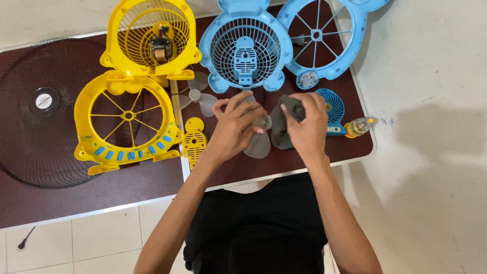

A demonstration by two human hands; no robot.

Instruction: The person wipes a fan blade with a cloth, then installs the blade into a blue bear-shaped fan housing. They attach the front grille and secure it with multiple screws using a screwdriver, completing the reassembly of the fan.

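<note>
While the clear fan blade (258,142) sits between both hands above the desk (152,177), left hand (234,128) pinches its hub, right hand (304,127) grips a dark motor (294,107).

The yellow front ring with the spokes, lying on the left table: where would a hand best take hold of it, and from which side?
Probably the outer rim of the yellow front ring, from the near side. It lies flat, its spokes look thin, and the near edge has bare table in front of it. The yellow rear grille crowds the far edge. Both the left hand and right hand are occupied.
</note>
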